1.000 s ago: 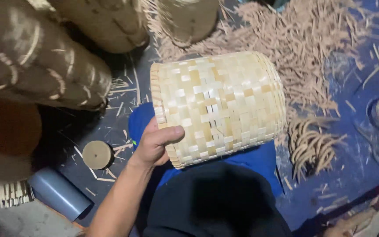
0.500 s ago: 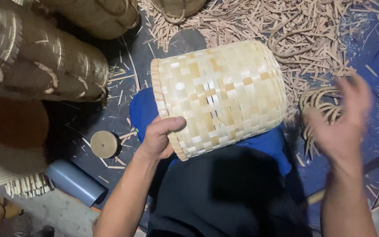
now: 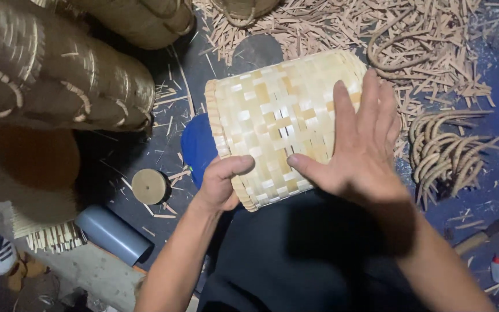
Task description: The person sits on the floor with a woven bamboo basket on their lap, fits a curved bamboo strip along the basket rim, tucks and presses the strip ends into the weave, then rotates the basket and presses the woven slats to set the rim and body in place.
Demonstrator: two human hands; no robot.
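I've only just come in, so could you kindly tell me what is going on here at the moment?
A person sits over a pale woven basket lying on its side across their lap. The left hand grips its rim at the near edge, thumb over the weave, while the right hand lies flat and open on the basket's side. Cut strips litter the dark floor, with a bundle of curved strips to the right, darker finished baskets stacked on the left, and a grey tube nearby.

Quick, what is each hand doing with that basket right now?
Left hand: closed, gripping the rim of the woven basket.
Right hand: open, fingers spread flat on the basket's side.
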